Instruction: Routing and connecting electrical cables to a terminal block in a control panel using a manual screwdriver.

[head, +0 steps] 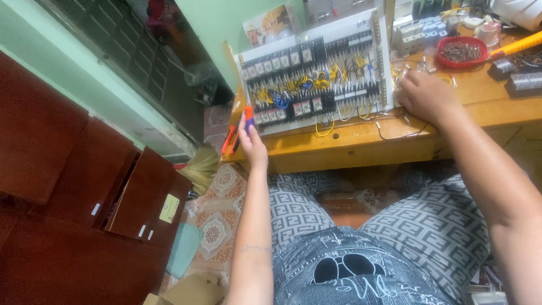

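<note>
A white electrical panel (370,51) with rows of black relays and yellow, blue and black wires lies tilted on the wooden table (350,144). My left hand (251,141) is at the panel's near left corner, closed on an orange-and-blue handled tool (248,116), likely a screwdriver. My right hand (426,96) rests on the table at the panel's right edge, fingers curled by loose wires; what it grips, if anything, is hidden.
A red bowl of small metal parts (462,52) and a yellow-handled tool (516,45) sit at the back right. An orange-handled tool (228,140) lies at the table's left edge. Dark red cabinets (84,186) stand at left, a broom (202,168) on the floor.
</note>
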